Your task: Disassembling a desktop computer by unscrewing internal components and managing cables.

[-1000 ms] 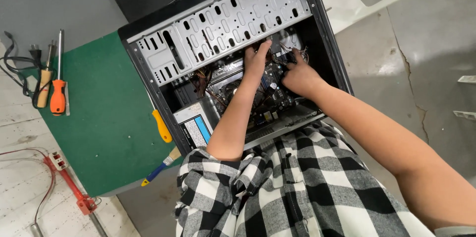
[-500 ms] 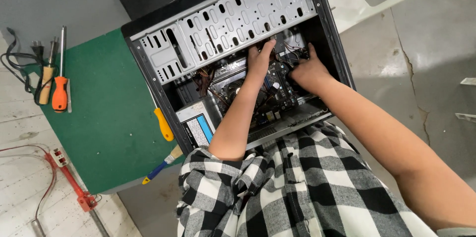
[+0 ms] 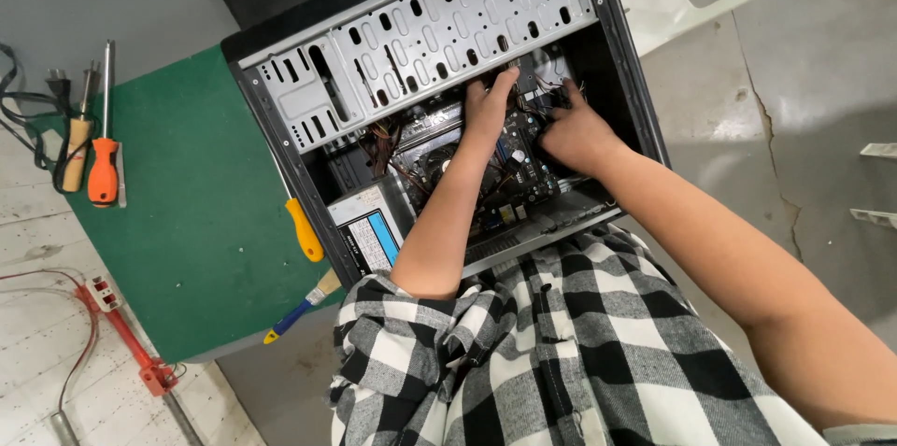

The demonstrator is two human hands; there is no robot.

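An open black computer case (image 3: 624, 54) lies on its side on a green mat (image 3: 187, 222). Both my hands are inside it, over the motherboard (image 3: 523, 175). My left hand (image 3: 488, 108) stretches its fingers up to the lower edge of the grey perforated drive cage (image 3: 420, 35). Just to its right, my right hand (image 3: 572, 133) rests beside a bundle of wires (image 3: 553, 84), one finger pointing up and the others curled. Its fingertips are hidden in shadow. A power supply with a blue and white label (image 3: 369, 226) sits at the case's lower left.
A yellow-handled tool (image 3: 304, 229) and a small paintbrush (image 3: 304, 304) lie on the mat by the case. An orange-handled screwdriver (image 3: 103, 170), a wooden-handled tool (image 3: 75, 152) and a black cable (image 3: 23, 110) lie at far left. A red tool (image 3: 126, 339) lies on the white floor.
Both hands stay in the same spot inside the case. My right hand has shifted slightly to the right, toward the wires.
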